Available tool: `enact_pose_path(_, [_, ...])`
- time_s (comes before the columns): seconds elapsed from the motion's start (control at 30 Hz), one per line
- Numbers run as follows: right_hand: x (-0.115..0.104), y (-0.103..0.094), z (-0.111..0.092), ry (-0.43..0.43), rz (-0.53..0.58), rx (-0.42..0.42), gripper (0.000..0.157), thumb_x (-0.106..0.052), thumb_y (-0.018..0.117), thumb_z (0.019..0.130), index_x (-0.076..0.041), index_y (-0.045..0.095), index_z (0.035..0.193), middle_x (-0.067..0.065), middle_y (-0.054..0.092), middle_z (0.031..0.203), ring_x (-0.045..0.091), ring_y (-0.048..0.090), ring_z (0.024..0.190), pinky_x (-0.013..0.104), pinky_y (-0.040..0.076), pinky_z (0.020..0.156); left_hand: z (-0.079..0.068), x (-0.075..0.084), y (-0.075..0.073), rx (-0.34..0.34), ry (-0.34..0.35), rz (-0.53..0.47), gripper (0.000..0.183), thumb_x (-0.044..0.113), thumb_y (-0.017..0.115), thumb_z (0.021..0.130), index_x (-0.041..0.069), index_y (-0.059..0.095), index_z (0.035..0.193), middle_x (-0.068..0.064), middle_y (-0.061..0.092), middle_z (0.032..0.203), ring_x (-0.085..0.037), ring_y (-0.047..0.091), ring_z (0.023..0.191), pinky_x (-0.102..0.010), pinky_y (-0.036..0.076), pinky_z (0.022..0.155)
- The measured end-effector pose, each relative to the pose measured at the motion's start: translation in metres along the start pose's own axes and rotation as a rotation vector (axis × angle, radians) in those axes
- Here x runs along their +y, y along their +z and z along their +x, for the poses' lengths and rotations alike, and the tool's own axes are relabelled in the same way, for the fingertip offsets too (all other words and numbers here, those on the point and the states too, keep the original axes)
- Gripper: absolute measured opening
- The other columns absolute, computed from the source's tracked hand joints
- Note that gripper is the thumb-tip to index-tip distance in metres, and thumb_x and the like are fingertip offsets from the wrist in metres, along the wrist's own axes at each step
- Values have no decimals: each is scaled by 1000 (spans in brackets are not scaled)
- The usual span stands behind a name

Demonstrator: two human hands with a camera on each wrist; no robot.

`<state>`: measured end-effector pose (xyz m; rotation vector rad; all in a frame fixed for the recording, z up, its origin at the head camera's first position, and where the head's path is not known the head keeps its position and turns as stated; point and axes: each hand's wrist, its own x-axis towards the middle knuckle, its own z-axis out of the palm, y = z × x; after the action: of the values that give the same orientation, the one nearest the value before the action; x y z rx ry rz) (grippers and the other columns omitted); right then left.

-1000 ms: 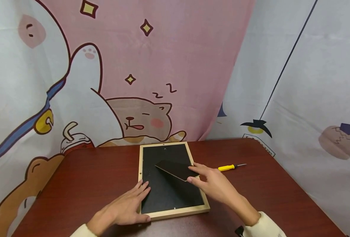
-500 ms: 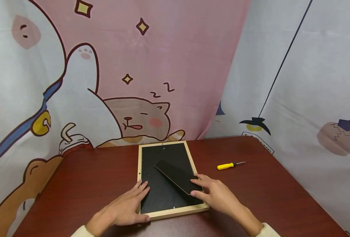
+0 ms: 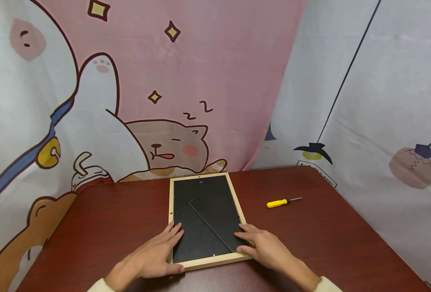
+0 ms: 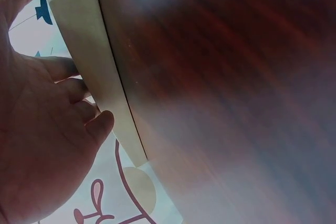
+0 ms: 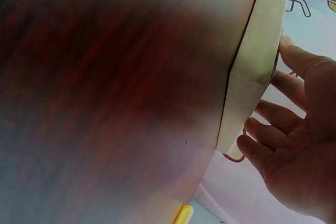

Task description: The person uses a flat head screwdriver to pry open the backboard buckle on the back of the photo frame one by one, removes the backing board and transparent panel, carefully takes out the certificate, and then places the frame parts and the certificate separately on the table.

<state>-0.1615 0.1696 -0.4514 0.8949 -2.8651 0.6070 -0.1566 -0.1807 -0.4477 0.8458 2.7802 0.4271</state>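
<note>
A picture frame (image 3: 201,265) with a pale wooden rim lies on the table, its black backing (image 3: 190,239) facing up. The black stand flap (image 3: 220,225) lies nearly flat across the backing, with its long edge running diagonally. My left hand (image 3: 157,251) rests on the frame's lower left corner, fingers over the left rim and thumb at the front edge. At the lower right, my right hand (image 3: 264,247) touches the flap's lower end and the rim with extended fingers. Both wrist views show the frame's pale side (image 4: 94,61) beside the fingers.
A yellow-handled screwdriver (image 3: 278,203) lies on the reddish-brown table (image 3: 124,215) to the right of the frame. Behind the table hangs a cartoon-printed cloth (image 3: 215,73), reaching round both sides.
My right hand has moved down toward me, and the raised stand flap has swung down to lie almost flat on the backing. My left hand has stayed in place.
</note>
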Motion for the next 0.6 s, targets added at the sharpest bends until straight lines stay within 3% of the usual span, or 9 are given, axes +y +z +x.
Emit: enact_pose_path(0.6, [-3,0,1,21,-33,-45,41,-38,64,92,-15,67,126,12,54,141,30,48,133,50,47,95,0,1,-2,-15,-12,-25,98,71,57,82,6,34,151,-11,21,161,-33,11,149,-56,31,110])
